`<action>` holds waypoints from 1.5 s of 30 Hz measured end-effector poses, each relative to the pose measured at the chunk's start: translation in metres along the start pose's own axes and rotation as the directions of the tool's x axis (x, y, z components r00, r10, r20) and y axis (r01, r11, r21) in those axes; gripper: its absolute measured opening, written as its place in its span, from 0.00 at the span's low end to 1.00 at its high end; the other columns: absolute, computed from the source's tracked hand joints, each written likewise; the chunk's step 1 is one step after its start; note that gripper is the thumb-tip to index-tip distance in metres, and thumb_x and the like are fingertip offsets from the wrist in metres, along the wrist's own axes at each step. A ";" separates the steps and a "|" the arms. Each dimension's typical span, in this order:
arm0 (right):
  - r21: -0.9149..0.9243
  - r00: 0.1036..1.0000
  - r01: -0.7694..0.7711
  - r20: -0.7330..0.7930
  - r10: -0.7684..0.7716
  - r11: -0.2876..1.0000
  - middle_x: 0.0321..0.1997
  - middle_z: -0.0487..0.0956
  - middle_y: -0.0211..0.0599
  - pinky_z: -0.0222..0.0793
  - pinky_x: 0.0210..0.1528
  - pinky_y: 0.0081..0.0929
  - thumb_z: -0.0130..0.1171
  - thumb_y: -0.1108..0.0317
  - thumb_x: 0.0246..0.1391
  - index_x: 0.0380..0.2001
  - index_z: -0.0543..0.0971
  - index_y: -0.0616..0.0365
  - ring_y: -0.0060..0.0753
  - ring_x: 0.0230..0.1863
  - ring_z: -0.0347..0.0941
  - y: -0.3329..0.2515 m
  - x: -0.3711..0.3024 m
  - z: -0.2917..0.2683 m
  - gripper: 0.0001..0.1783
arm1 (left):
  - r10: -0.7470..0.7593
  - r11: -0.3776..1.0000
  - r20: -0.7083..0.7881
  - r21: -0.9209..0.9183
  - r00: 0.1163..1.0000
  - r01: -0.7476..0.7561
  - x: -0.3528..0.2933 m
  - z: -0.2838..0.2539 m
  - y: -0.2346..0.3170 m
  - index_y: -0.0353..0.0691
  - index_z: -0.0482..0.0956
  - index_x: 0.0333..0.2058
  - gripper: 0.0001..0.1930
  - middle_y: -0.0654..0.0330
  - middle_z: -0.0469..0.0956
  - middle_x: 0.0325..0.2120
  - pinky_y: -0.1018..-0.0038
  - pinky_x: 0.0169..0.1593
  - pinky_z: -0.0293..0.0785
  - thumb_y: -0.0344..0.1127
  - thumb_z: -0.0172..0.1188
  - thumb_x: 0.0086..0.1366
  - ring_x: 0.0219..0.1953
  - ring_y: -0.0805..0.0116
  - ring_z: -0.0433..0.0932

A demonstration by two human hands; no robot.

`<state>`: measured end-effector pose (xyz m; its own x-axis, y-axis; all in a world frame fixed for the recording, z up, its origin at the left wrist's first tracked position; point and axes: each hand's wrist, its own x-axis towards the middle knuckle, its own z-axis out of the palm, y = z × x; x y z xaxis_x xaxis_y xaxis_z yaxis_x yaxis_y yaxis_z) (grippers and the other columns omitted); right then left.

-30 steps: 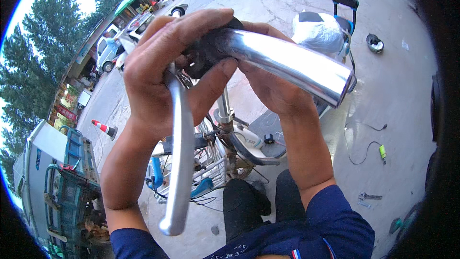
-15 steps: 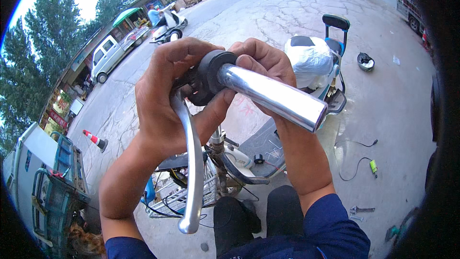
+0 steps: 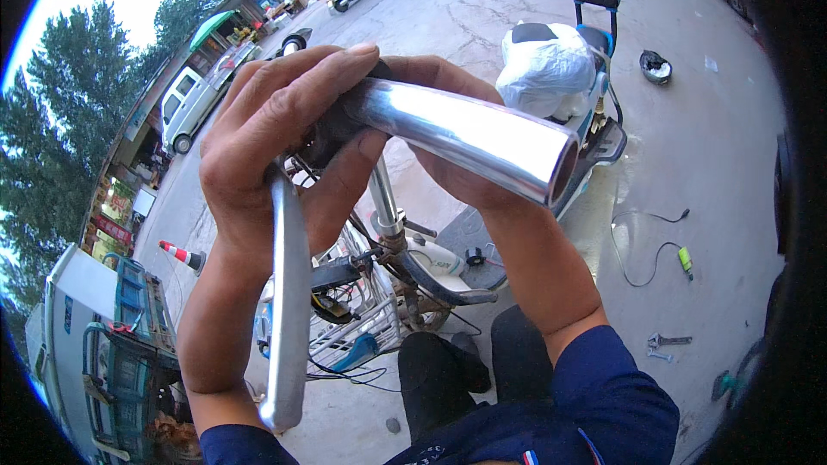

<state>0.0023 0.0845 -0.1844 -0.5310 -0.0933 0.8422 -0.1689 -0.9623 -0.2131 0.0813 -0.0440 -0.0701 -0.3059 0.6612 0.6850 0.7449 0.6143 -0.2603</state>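
Note:
A shiny chrome handlebar tube (image 3: 474, 125) points toward me at its open right end. Around its far end sits a black brake lever bracket (image 3: 332, 131), largely covered by fingers. A silver brake lever (image 3: 289, 319) hangs down from the bracket. My left hand (image 3: 276, 133) is closed round the bracket, fingers over the top and thumb underneath. Behind the tube, my right hand (image 3: 444, 77) curls to the bracket's far side; most of its fingers are hidden.
Below stands a scooter front with a steering stem (image 3: 385, 198), bare wires and a wire basket (image 3: 345, 336). A scooter with a white-bagged seat (image 3: 551, 69) is ahead right. Cable (image 3: 642, 280) and wrenches (image 3: 668, 343) lie right; a cart (image 3: 129, 336) and traffic cone (image 3: 181, 254) are left.
Both hands have shifted left with the tube and lever. The left fingers now reach over the bracket's top, and the right thumb has gone out of sight behind the tube.

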 end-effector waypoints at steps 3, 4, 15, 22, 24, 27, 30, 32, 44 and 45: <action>0.027 0.997 0.031 0.071 -0.033 0.999 0.53 0.77 0.47 0.71 0.59 0.32 0.65 0.66 0.56 0.56 0.72 0.69 0.33 0.54 0.75 0.000 -0.004 -0.008 0.27 | 0.002 1.000 -0.051 -0.031 0.999 -0.004 0.001 0.007 -0.001 0.38 0.81 0.49 0.23 0.53 0.82 0.40 0.71 0.44 0.78 0.31 0.70 0.52 0.42 0.63 0.81; 0.020 0.995 0.031 0.098 -0.033 0.999 0.55 0.76 0.48 0.69 0.61 0.33 0.65 0.67 0.56 0.57 0.71 0.69 0.34 0.56 0.74 0.001 -0.004 -0.008 0.28 | -0.014 0.999 -0.062 -0.043 0.998 0.011 0.000 0.006 0.000 0.38 0.81 0.49 0.23 0.52 0.82 0.40 0.71 0.45 0.78 0.32 0.71 0.52 0.41 0.63 0.81; -0.182 0.941 0.337 0.075 -0.329 0.924 0.53 0.76 0.43 0.69 0.59 0.29 0.58 0.77 0.58 0.56 0.71 0.69 0.31 0.54 0.74 0.025 -0.002 0.005 0.23 | -0.017 1.000 -0.048 -0.019 0.999 0.017 -0.002 0.001 -0.006 0.37 0.81 0.48 0.24 0.53 0.83 0.40 0.70 0.46 0.76 0.30 0.69 0.50 0.42 0.63 0.81; -0.127 0.981 0.193 0.026 -0.191 0.973 0.50 0.79 0.43 0.71 0.57 0.28 0.59 0.74 0.58 0.56 0.72 0.68 0.29 0.52 0.75 0.024 -0.004 -0.001 0.22 | 0.016 0.999 0.057 0.042 0.998 -0.018 0.000 -0.009 -0.003 0.41 0.77 0.52 0.32 0.54 0.81 0.43 0.68 0.52 0.76 0.35 0.78 0.46 0.48 0.63 0.80; -0.189 0.982 0.188 0.037 -0.184 0.964 0.48 0.81 0.42 0.72 0.56 0.27 0.60 0.73 0.57 0.52 0.75 0.67 0.27 0.50 0.76 0.021 0.000 -0.002 0.19 | 0.005 0.996 0.051 0.087 0.999 -0.009 0.000 -0.010 -0.005 0.41 0.76 0.52 0.34 0.55 0.81 0.44 0.69 0.51 0.77 0.36 0.79 0.44 0.47 0.65 0.81; -0.131 0.997 0.071 -0.017 -0.074 0.989 0.43 0.82 0.38 0.74 0.52 0.26 0.62 0.72 0.56 0.47 0.77 0.65 0.25 0.46 0.77 0.014 -0.003 -0.010 0.15 | 0.028 0.994 0.032 0.102 0.999 -0.032 -0.002 0.002 -0.008 0.41 0.76 0.52 0.33 0.57 0.82 0.45 0.70 0.50 0.78 0.35 0.79 0.45 0.47 0.67 0.81; -0.154 0.998 0.056 -0.019 -0.059 0.986 0.42 0.81 0.38 0.74 0.51 0.26 0.62 0.71 0.57 0.47 0.77 0.65 0.25 0.45 0.77 0.013 -0.004 -0.003 0.15 | 0.001 0.996 0.030 0.084 1.000 -0.004 -0.001 -0.003 -0.004 0.41 0.77 0.52 0.32 0.57 0.82 0.45 0.70 0.50 0.78 0.34 0.78 0.46 0.48 0.67 0.80; -0.108 1.000 0.025 -0.013 -0.026 0.994 0.43 0.81 0.39 0.75 0.52 0.27 0.62 0.70 0.58 0.48 0.76 0.65 0.27 0.47 0.77 0.011 -0.005 -0.002 0.16 | -0.043 0.998 0.036 0.050 0.998 0.042 -0.001 -0.003 -0.002 0.42 0.76 0.51 0.31 0.56 0.82 0.45 0.70 0.50 0.79 0.33 0.78 0.47 0.48 0.67 0.81; -0.394 0.966 -0.222 -0.216 0.145 0.892 0.44 0.81 0.47 0.74 0.51 0.28 0.56 0.69 0.58 0.53 0.74 0.69 0.32 0.44 0.79 -0.040 -0.058 -0.011 0.22 | -0.109 0.992 0.006 0.066 0.994 0.109 -0.002 0.003 -0.003 0.41 0.77 0.51 0.33 0.53 0.82 0.43 0.71 0.47 0.80 0.33 0.78 0.44 0.44 0.64 0.82; -0.364 0.939 -0.267 -0.305 0.156 0.892 0.42 0.81 0.46 0.74 0.49 0.27 0.56 0.70 0.57 0.52 0.75 0.69 0.31 0.43 0.78 -0.046 -0.077 -0.010 0.21 | -0.133 0.988 -0.006 0.077 0.991 0.133 -0.008 0.004 -0.008 0.40 0.77 0.51 0.33 0.53 0.82 0.43 0.71 0.47 0.80 0.33 0.79 0.44 0.44 0.64 0.82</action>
<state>0.0429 0.1379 -0.2443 -0.7785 -0.1603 0.6069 -0.3112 -0.7410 -0.5950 0.0752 -0.0523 -0.0763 -0.3991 0.5711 0.7173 0.6493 0.7284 -0.2187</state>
